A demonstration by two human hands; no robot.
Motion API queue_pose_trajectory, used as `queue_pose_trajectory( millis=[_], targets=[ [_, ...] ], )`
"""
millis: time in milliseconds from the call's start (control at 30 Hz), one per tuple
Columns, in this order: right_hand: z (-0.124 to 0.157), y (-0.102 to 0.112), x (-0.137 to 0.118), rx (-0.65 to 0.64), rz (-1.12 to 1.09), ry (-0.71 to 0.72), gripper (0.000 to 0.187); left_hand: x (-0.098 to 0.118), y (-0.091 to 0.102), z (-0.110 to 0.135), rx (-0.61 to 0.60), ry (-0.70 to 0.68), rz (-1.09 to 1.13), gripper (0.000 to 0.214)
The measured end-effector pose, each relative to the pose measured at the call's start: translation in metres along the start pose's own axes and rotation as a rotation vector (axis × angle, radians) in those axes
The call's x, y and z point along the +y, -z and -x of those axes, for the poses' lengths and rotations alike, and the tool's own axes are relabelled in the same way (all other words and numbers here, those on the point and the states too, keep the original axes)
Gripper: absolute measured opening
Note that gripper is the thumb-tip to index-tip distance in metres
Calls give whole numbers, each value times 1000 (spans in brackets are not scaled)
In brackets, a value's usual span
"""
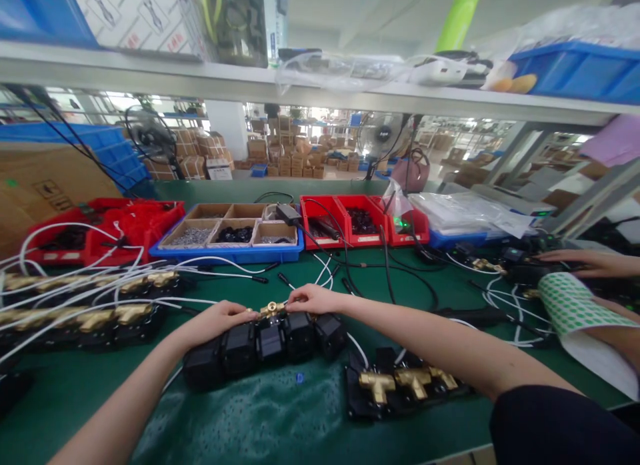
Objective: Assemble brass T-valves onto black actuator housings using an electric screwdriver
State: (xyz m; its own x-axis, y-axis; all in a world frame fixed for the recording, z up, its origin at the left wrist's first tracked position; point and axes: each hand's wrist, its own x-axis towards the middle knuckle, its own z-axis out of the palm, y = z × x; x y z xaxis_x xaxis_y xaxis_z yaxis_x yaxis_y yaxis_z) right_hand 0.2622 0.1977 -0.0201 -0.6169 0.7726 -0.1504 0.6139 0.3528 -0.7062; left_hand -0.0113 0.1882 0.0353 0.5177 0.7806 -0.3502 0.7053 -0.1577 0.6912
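Note:
A row of black box-shaped units (271, 343) with brass fittings stands across the middle of the table. My left hand (223, 320) lies over the left units, its fingertips closed at the left end of a brass tee fitting (272, 309). From the right, my right hand (313, 298) has its fingers bent together at the other end of that fitting. Its fingertips are partly hidden. Below my right forearm lies another group of black units with brass tee fittings (378, 385) facing up. A small blue piece (299, 378) rests on the table in front.
More brass-and-black units (95, 318) with white cables lie at left. Behind are a blue tray (225, 254) with compartments of small parts and red bins (323, 222). Black cables (387, 265) cross the table. At right, another person's hand (575, 257) touches similar units. A shelf (240, 75) runs overhead.

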Motion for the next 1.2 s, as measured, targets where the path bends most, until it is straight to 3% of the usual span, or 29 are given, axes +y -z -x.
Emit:
queue_pose_trajectory(
  millis=[200, 367, 433, 500, 567, 633, 733, 833, 1033, 1200],
  targets=[
    [8, 18, -13, 131, 180, -59, 28, -8, 12, -9, 124, -23, 80, 70],
    [49, 44, -42, 170, 259, -1, 23, -21, 13, 22, 278, -1, 108, 74],
    [71, 45, -54, 151, 275, 24, 38, -26, 6, 41, 385, -13, 90, 76],
    [89, 37, -65, 134, 311, 36, 68, -28, -8, 57, 510, -80, -25, 77],
    [99, 22, -74, 110, 425, 40, 94, -26, -25, 67, 616, -183, -269, 76],
    [102, 6, -79, 102, 597, 30, 107, -23, -41, 70, 663, -243, -543, 74],
    [95, -9, -81, 119, 733, 10, 90, -22, -56, 64, 692, -231, -753, 64],
    [83, -9, -77, 133, 722, 5, 65, -24, -57, 60, 711, -243, -794, 55],
    [67, 7, -66, 194, 698, -30, 63, -3, -65, 58, 811, -341, -856, 70],
    [59, 10, -58, 190, 660, 20, 64, 24, -85, 28, 771, -372, -842, 62]
  ],
)
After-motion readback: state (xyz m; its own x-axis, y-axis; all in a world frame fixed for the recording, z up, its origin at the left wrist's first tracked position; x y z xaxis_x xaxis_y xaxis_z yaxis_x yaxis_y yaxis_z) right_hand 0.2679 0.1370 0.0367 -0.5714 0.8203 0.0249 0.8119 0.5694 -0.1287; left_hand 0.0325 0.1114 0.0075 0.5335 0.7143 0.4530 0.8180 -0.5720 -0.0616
